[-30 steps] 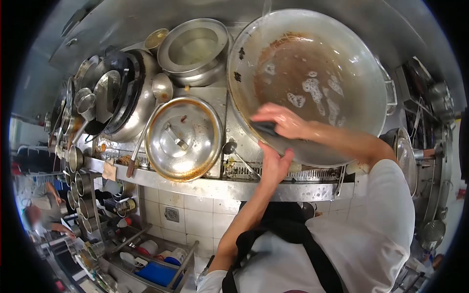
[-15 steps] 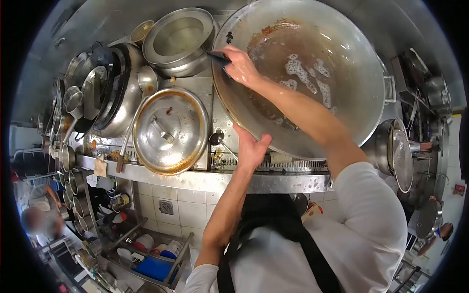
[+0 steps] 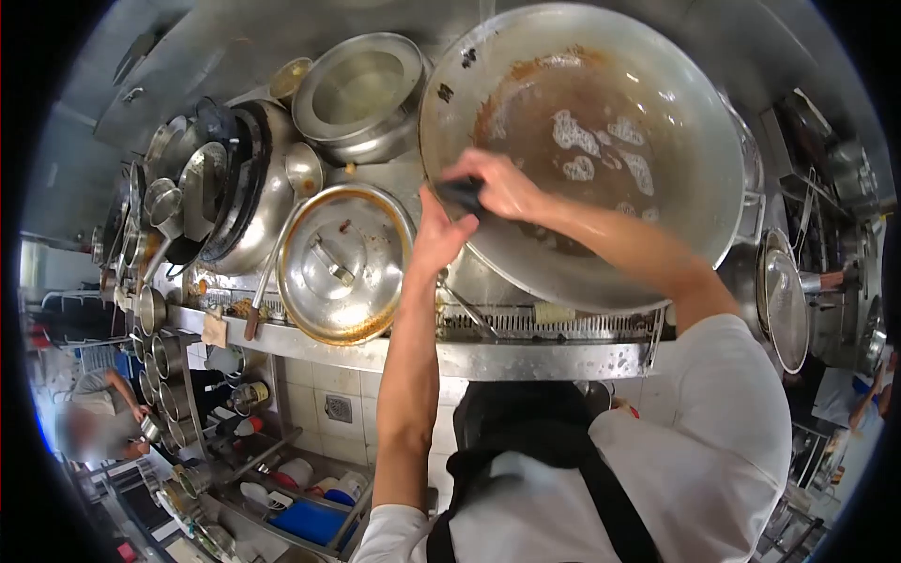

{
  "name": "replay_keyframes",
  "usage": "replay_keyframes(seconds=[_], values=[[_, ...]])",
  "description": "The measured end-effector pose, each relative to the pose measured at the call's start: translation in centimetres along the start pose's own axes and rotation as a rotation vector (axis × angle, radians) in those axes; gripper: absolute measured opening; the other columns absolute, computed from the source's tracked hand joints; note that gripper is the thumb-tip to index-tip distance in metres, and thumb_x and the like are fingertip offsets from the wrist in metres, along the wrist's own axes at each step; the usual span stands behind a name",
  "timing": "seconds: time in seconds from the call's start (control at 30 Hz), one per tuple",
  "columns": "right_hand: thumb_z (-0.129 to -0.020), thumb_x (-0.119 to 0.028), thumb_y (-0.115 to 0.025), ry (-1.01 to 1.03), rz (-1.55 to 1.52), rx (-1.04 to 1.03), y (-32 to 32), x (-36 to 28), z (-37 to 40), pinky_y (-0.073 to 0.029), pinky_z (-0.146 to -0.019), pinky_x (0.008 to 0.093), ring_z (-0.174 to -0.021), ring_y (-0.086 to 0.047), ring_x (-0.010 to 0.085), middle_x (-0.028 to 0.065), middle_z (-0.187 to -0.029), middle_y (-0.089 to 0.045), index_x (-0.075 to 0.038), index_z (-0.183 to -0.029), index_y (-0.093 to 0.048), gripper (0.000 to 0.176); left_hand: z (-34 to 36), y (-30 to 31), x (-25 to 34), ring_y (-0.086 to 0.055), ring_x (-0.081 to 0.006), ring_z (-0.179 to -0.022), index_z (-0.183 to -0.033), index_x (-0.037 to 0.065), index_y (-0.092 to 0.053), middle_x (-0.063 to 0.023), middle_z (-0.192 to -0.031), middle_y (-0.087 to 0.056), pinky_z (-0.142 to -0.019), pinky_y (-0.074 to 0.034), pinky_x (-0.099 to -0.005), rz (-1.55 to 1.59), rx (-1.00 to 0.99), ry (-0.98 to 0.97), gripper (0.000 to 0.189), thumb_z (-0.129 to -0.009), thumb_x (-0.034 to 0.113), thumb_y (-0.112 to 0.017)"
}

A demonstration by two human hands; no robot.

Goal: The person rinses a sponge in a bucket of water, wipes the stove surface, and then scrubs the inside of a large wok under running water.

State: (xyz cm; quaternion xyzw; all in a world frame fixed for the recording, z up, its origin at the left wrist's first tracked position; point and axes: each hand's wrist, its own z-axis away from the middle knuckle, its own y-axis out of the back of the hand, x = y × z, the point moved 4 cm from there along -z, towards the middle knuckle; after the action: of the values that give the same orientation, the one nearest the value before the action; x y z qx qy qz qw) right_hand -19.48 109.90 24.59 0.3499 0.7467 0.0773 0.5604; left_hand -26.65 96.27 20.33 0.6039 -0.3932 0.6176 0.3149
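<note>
A very large metal pan (image 3: 676,235) holds brownish water with patches of foam and brown residue on its inner wall. My right hand (image 3: 504,185) grips a dark pad (image 3: 460,193), blurred by motion, against the pan's left rim. Close beside it, my left hand (image 3: 439,230) is on the outside of that rim, its thumb pointing toward the pad. The left fingers are largely hidden at the rim. A round steel lid (image 3: 347,291) with brown stains lies just left of my left hand.
A steel pot (image 3: 366,141) of cloudy liquid stands behind the lid. Woks and ladles (image 3: 164,211) crowd the left, and a strainer (image 3: 786,300) hangs at the right. A drain grate (image 3: 601,327) runs along the front edge. A person (image 3: 94,413) is at the far left.
My right hand and the pad have moved down along the rim, toward me. My left hand has shifted left and up along the rim. The view has shifted slightly.
</note>
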Motion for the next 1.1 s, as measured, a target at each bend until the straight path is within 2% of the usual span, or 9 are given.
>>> replay_keyframes(seconds=[0.1, 0.2, 0.27, 0.4, 0.57, 0.73, 0.8, 0.97, 1.1], values=[[-0.080, 0.005, -0.057, 0.001, 0.001, -0.048, 1.0, 3.2, -2.8, -0.049, -0.096, 0.0395, -0.109, -0.064, 0.0312, 0.0154, -0.109, -0.067, -0.006, -0.112, -0.072, 0.037, 0.6, -1.4, 2.1, -0.055, -0.0224, -0.115, -0.140, 0.002, -0.033, -0.0134, -0.126, -0.054, -0.100, -0.048, -0.0354, -0.142, 0.166, -0.067, 0.072, -0.076, -0.005, -0.064], [-0.079, -0.002, -0.058, -0.247, -0.041, 0.469, 5.5, 7.6, -8.7, -0.054, -0.085, 0.0478, -0.096, -0.069, 0.0391, 0.0231, -0.101, -0.071, -0.002, -0.117, -0.066, 0.039, 5.6, -5.8, 0.7, -0.052, -0.0263, -0.122, -0.147, 0.002, -0.031, -0.0146, -0.131, -0.052, -0.103, -0.045, -0.0379, -0.146, 0.309, -0.031, 0.080, -0.076, -0.002, -0.067], [-0.084, -0.008, -0.068, -0.187, 0.254, 0.317, 3.4, 8.5, -7.8, -0.054, -0.085, 0.0426, -0.096, -0.071, 0.0354, 0.0232, -0.100, -0.072, -0.001, -0.113, -0.068, 0.030, 8.4, -9.3, 1.0, -0.050, -0.0263, -0.124, -0.148, 0.001, -0.031, -0.0158, -0.134, -0.050, -0.106, -0.042, -0.0377, -0.079, 0.360, 0.061, 0.080, -0.078, 0.002, -0.069], [-0.087, -0.027, -0.079, -0.121, -0.183, -0.369, 1.6, 0.9, 1.9, -0.048, -0.101, 0.0441, -0.114, -0.066, 0.0322, 0.0191, -0.120, -0.070, -0.002, -0.117, -0.068, 0.041, 8.7, -10.6, 1.1, -0.048, -0.0263, -0.126, -0.148, -0.001, -0.031, -0.0154, -0.136, -0.049, -0.109, -0.038, -0.0375, -0.028, 0.437, 0.066, 0.076, -0.080, 0.003, -0.066], [-0.086, -0.038, -0.078, -0.254, -0.162, 0.215, 3.2, 7.5, -10.3, -0.053, -0.081, 0.0416, -0.094, -0.070, 0.0318, 0.0229, -0.101, -0.072, 0.003, -0.111, -0.066, 0.050, 7.4, -8.5, 1.6, -0.054, -0.0258, -0.116, -0.142, -0.003, -0.032, -0.0188, -0.127, -0.053, -0.103, -0.043, -0.0343, 0.075, 0.386, 0.056, 0.067, -0.079, -0.003, -0.058], [-0.084, -0.031, -0.080, -0.112, -0.236, -0.231, 0.7, -0.6, -4.4, -0.048, -0.094, 0.0440, -0.108, -0.066, 0.0320, 0.0184, -0.114, -0.071, -0.001, -0.109, -0.069, 0.041, 5.6, -5.8, 2.8, -0.052, -0.0276, -0.121, -0.145, -0.003, -0.031, -0.0184, -0.131, -0.052, -0.109, -0.038, -0.0361, 0.005, 0.323, -0.023, 0.072, -0.078, -0.004, -0.057], [-0.086, -0.030, -0.081, 0.118, 0.029, -0.086, 1.1, -0.3, -6.1, -0.052, -0.087, 0.0358, -0.095, -0.066, 0.0160, 0.0096, -0.099, -0.073, -0.006, -0.107, -0.070, 0.034, 5.6, -5.7, 2.4, -0.050, -0.0278, -0.124, -0.145, -0.003, -0.031, -0.0184, -0.133, -0.051, -0.110, -0.036, -0.0366, -0.055, 0.351, -0.018, 0.072, -0.077, -0.004, -0.055], [-0.088, -0.032, -0.078, -0.394, -0.176, 0.342, 4.2, 2.8, -12.9, -0.053, -0.093, 0.0391, -0.106, -0.069, 0.0312, 0.0176, -0.117, -0.072, 0.001, -0.122, -0.066, 0.049, 5.9, -5.7, 2.1, -0.048, -0.0283, -0.126, -0.147, -0.003, -0.029, -0.0190, -0.135, -0.049, -0.110, -0.036, -0.0366, -0.023, 0.296, 0.011, 0.075, -0.076, -0.005, -0.055], [-0.086, -0.030, -0.081, -0.107, -0.099, -0.090, 0.1, -0.4, -2.9, -0.038, -0.112, 0.0432, -0.130, -0.056, 0.0317, 0.0204, -0.131, -0.065, 0.002, -0.123, -0.065, 0.052, 5.9, -6.1, 4.3, -0.048, -0.0281, -0.126, -0.147, -0.003, -0.029, -0.0194, -0.135, -0.049, -0.110, -0.036, -0.0367, -0.111, 0.295, -0.057, 0.075, -0.076, -0.005, -0.055]])
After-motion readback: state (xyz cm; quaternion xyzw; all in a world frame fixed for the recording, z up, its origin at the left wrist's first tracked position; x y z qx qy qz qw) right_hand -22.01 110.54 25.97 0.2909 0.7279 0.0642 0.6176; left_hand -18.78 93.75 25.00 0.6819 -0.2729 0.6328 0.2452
